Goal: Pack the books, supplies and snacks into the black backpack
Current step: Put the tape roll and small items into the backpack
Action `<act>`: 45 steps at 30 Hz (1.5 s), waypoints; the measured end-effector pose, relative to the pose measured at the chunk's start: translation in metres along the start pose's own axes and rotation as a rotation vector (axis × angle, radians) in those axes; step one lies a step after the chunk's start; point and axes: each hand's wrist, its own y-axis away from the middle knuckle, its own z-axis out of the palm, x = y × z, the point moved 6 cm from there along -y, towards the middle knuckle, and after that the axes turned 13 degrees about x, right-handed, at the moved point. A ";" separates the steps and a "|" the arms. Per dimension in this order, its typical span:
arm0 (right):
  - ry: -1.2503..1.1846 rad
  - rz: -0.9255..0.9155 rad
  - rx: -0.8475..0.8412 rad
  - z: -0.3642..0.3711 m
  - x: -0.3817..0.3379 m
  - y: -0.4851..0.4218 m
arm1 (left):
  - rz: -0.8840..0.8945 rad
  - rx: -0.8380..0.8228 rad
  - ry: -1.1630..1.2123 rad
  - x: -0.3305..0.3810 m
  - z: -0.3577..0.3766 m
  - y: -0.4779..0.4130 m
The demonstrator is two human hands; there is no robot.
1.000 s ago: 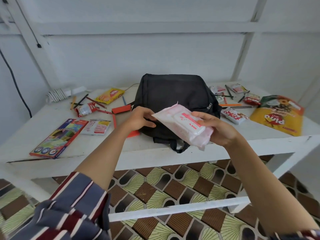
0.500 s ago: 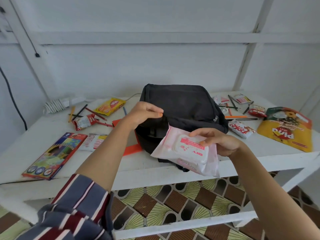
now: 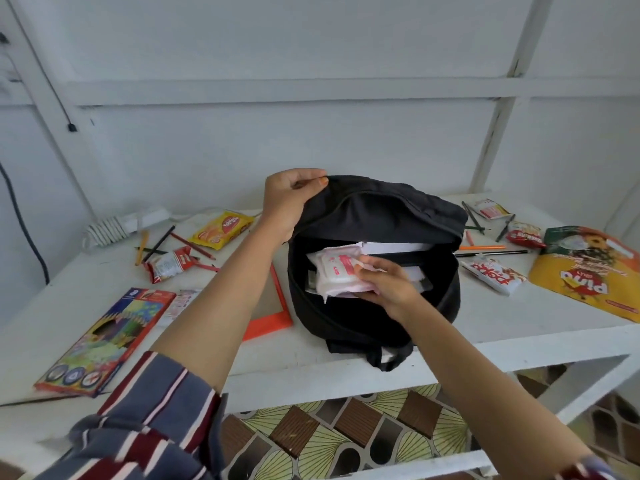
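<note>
The right hand (image 3: 384, 285) grips a soft pink pack of wipes (image 3: 337, 271), fingers curled over its near end, with the pack half inside the mouth of the black backpack (image 3: 346, 323). Behind it, white books (image 3: 391, 248) stand against the back of the compartment. Above, the left hand (image 3: 287, 202) pinches the top flap and lifts it so the opening gapes.

To do this well, I judge the pack should slide down flat in front of the books, not wedge on top of them, with the flap held high until the right hand is out.

The backpack stands near the front edge of the white tabletop (image 3: 519, 317). A coloured pencil box (image 3: 104, 341) and an orange-framed board (image 3: 268, 317) lie to its left, and a big yellow snack bag (image 3: 588, 275) to its right. Loose pencils (image 3: 157, 242) and small snack packets lie further back. Beyond is a white panelled wall.
</note>
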 end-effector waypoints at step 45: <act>1.433 -0.784 -0.243 0.052 -0.001 0.010 | 0.048 0.017 -0.006 -0.005 0.010 -0.029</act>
